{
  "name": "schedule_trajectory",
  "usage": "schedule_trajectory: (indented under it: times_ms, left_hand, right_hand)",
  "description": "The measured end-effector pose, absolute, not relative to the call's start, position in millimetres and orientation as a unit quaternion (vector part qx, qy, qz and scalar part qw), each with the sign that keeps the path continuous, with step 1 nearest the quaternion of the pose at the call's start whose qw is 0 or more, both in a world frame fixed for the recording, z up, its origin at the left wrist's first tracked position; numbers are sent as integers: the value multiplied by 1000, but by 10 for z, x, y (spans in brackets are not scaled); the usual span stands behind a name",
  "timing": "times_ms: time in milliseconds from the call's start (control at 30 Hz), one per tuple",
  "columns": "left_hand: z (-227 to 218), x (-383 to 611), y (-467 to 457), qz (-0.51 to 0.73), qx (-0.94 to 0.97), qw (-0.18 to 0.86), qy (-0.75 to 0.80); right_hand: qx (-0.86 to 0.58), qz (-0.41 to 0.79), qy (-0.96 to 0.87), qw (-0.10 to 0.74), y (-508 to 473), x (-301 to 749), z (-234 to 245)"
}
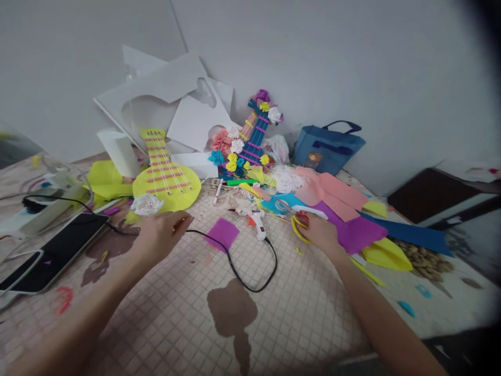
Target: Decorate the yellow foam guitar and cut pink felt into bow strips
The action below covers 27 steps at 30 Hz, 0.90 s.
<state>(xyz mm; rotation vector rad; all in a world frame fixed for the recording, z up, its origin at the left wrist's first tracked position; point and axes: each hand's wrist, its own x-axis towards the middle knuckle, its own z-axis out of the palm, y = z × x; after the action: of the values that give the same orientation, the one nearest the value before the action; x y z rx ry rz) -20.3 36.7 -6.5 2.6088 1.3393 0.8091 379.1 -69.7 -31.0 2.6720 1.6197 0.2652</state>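
Right of the glue gun (259, 225), the right hand (321, 233) is gripping scissors (300, 218); left of it, the left hand (159, 235), fingers curled, pinch unclear, is overlapping the cord (256, 291), possibly risking a tug.

The left forearm (117, 287) is angled toward one o'clock, the left hand (159, 235) held half-curled; the right forearm (373, 305) is angled toward eleven, the right hand (321, 234) clenched.

White glue gun (259, 224), purple square (223, 233) — yellow-handled scissors (299, 221), grid-patterned tablecloth (168, 318).
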Motion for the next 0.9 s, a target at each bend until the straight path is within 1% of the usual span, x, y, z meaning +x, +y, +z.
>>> schedule_trajectory:
  times_ms: [133, 267, 400, 467, 533, 600, 633, 700, 733, 833, 900]
  left_hand:
    - [-58, -23, 313, 258, 866, 76, 422]
    - [-120, 72, 309, 275, 860, 128, 410]
    - [-284, 33, 314, 303, 854, 166, 390]
    - [-352, -3, 302, 315, 851, 172, 383]
    - [-380, -20, 275, 329, 851, 168, 373]
    - [-368, -8, 236, 344, 854, 152, 359]
    - [-352, 7, 215, 346, 859, 141, 351]
    - [-319, 42, 171, 329, 875, 115, 336]
    - [-306, 57, 153, 311, 886, 102, 330]
    - [-301, 64, 121, 250, 901, 81, 346]
    - [-323, 43, 122, 221, 890, 96, 388]
  right_hand:
    - [861, 84, 501, -20, -600, 3850, -349]
    - [862, 94, 495, -54, -599, 3931, -437]
    - [839, 104, 523, -107, -641, 4039, -481]
    - [822, 111, 536, -158, -649, 4033, -467]
    - [792, 81, 560, -229, -639, 3933, -430]
    - [752, -2, 593, -288, -608, 3733, -381]
    - [731, -55, 609, -301, -585, 3606, -358]
    - [703, -123, 639, -285, -522, 3334, -328]
    - [697, -132, 653, -265, -483, 3207, -325]
    - [712, -96, 665, -207, -360, 2928, -371]
    - [731, -69, 652, -189, -297, 2841, -431]
